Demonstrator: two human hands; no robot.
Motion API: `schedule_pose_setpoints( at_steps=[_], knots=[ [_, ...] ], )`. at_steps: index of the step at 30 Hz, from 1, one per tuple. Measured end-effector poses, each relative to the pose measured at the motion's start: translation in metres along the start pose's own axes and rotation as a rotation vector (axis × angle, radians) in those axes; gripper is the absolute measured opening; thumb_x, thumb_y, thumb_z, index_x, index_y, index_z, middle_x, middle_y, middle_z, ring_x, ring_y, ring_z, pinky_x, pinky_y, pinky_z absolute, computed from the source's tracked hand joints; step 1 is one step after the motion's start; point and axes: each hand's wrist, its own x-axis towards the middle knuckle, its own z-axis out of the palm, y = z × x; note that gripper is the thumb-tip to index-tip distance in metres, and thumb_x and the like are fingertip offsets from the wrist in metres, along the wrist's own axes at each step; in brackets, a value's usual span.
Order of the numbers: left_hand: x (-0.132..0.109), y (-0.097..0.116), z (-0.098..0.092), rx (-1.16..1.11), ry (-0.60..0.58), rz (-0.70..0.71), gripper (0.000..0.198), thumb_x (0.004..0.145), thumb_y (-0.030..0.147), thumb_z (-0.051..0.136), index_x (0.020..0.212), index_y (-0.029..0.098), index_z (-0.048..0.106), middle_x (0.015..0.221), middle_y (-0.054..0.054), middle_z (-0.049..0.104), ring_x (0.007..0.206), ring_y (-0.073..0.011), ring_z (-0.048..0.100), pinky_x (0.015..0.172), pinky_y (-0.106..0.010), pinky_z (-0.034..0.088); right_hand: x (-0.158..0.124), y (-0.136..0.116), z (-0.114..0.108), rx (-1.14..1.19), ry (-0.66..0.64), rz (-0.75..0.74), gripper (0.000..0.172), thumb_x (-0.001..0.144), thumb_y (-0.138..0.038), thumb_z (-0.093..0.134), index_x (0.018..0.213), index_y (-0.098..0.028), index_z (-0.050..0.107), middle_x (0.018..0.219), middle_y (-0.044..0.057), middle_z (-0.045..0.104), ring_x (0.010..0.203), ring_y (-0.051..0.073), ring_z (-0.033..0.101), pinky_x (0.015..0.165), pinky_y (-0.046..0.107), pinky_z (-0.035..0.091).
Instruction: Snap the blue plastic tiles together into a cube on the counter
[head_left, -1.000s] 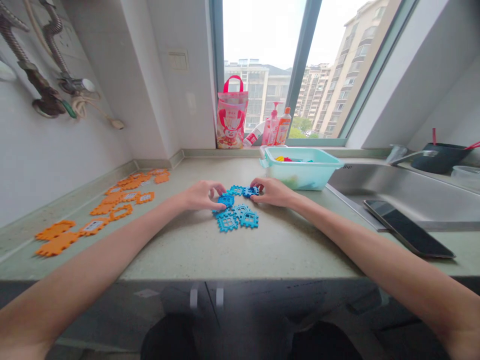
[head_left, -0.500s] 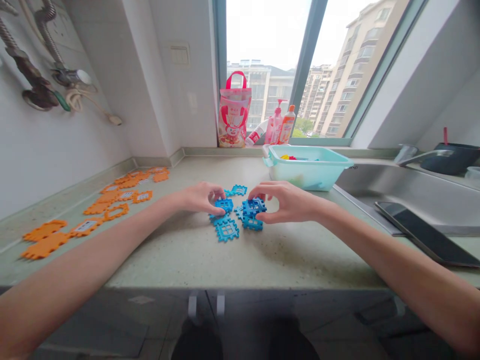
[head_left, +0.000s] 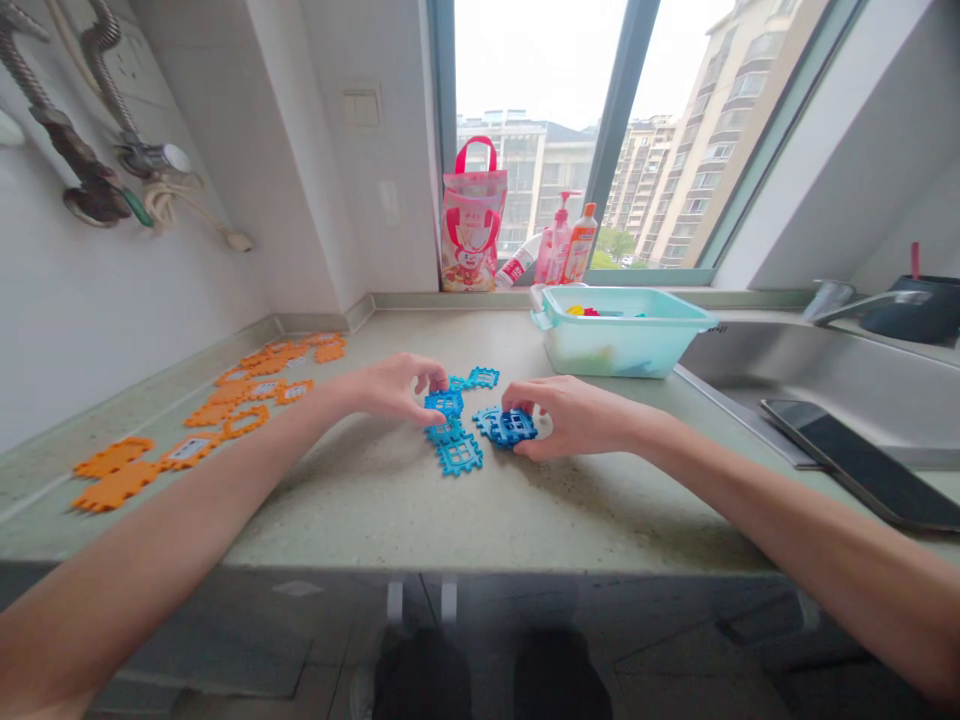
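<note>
Several blue toothed window tiles lie mid-counter. My left hand (head_left: pixel 394 387) pinches a dark blue tile (head_left: pixel 444 403) at the cluster's left. My right hand (head_left: pixel 574 415) grips another dark blue tile (head_left: pixel 510 426) and holds it down against the counter on the right. A lighter blue tile (head_left: pixel 459 453) lies flat in front of both hands, and one more light blue tile (head_left: pixel 481 378) sits just behind them.
Orange tiles (head_left: pixel 217 410) spread along the counter's left by the wall. A mint plastic bin (head_left: pixel 622 330) with coloured pieces stands behind my right hand. A steel sink (head_left: pixel 810 375) with a phone (head_left: pixel 862 465) on its edge lies to the right. A pink bag (head_left: pixel 472 220) and bottles (head_left: pixel 566 245) stand on the windowsill.
My right hand picked a dark blue tile from the back of the cluster, lifted it, then brought it down to the counter nearer me. My left hand stayed on its tile.
</note>
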Motion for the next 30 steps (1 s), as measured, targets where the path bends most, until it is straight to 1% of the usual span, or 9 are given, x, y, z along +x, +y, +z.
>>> schedule_pose_setpoints(
  at_steps=[3,5,7,9,14,19,23,25,30],
  knots=[
    [-0.008,0.000,-0.006,-0.038,-0.178,0.006,0.053,0.069,0.055,0.081,0.110,0.023,0.073,0.094,-0.001,0.071,0.084,-0.0179,0.063,0.075,-0.027,0.044,0.002,0.011,0.000,0.066,0.063,-0.057,0.037,0.080,-0.034,0.078,0.115,-0.023,0.068,0.099,0.004,0.075,0.085,0.020,0.069,0.082,0.031,0.052],
    [-0.010,-0.001,-0.007,-0.050,-0.202,0.015,0.059,0.068,0.054,0.083,0.119,0.025,0.072,0.097,-0.001,0.070,0.085,-0.0175,0.062,0.073,-0.026,0.044,0.005,0.018,0.002,0.118,0.123,-0.103,0.040,0.081,-0.032,0.077,0.119,-0.023,0.067,0.106,0.004,0.076,0.091,0.020,0.069,0.088,0.032,0.052],
    [-0.009,-0.002,-0.005,-0.058,-0.197,0.040,0.070,0.068,0.053,0.084,0.131,0.028,0.069,0.099,-0.001,0.069,0.083,-0.0169,0.061,0.072,-0.026,0.043,0.009,0.021,0.006,0.163,0.148,-0.137,0.041,0.083,-0.031,0.076,0.122,-0.023,0.067,0.113,0.005,0.075,0.097,0.020,0.069,0.093,0.033,0.052],
    [-0.008,-0.003,-0.003,-0.050,-0.195,0.067,0.073,0.069,0.055,0.084,0.136,0.030,0.068,0.098,0.000,0.068,0.081,-0.0167,0.059,0.072,-0.026,0.043,0.013,0.022,0.011,0.191,0.120,-0.153,0.041,0.084,-0.032,0.076,0.123,-0.024,0.067,0.115,0.005,0.075,0.101,0.021,0.069,0.094,0.034,0.052],
    [-0.003,0.000,0.001,-0.023,-0.149,0.027,0.064,0.067,0.060,0.084,0.121,0.027,0.075,0.087,0.000,0.067,0.078,-0.0173,0.058,0.069,-0.026,0.041,0.018,0.024,0.021,0.229,0.057,-0.105,0.043,0.083,-0.031,0.076,0.124,-0.024,0.066,0.115,0.005,0.075,0.098,0.020,0.068,0.089,0.034,0.053],
    [-0.001,0.001,0.007,0.010,-0.083,0.018,0.064,0.065,0.066,0.084,0.110,0.021,0.075,0.085,-0.001,0.068,0.074,-0.0172,0.059,0.065,-0.026,0.040,0.016,0.030,0.015,0.196,0.156,-0.021,0.040,0.079,-0.030,0.078,0.116,-0.023,0.067,0.100,0.002,0.076,0.088,0.018,0.068,0.081,0.030,0.052],
    [0.002,0.002,0.014,-0.008,-0.034,0.084,0.065,0.067,0.068,0.083,0.110,0.021,0.075,0.086,-0.001,0.068,0.072,-0.0165,0.058,0.064,-0.027,0.040,0.017,0.017,0.014,0.285,0.242,-0.058,0.038,0.082,-0.035,0.077,0.115,-0.022,0.066,0.106,0.004,0.076,0.091,0.018,0.069,0.084,0.031,0.053],
    [0.004,0.003,0.017,0.000,-0.005,0.108,0.061,0.068,0.068,0.082,0.107,0.021,0.075,0.087,-0.001,0.069,0.073,-0.0168,0.058,0.063,-0.027,0.039,0.018,0.007,0.018,0.273,0.198,-0.083,0.038,0.081,-0.035,0.078,0.116,-0.023,0.066,0.110,0.004,0.075,0.093,0.018,0.069,0.085,0.031,0.053],
    [0.006,0.008,0.020,0.061,0.030,0.120,0.054,0.069,0.064,0.081,0.100,0.021,0.075,0.088,-0.002,0.071,0.074,-0.0174,0.059,0.066,-0.028,0.039,0.018,-0.008,0.029,0.231,0.130,-0.017,0.041,0.078,-0.032,0.080,0.115,-0.025,0.063,0.101,0.001,0.074,0.084,0.017,0.067,0.079,0.029,0.052]
  ],
)
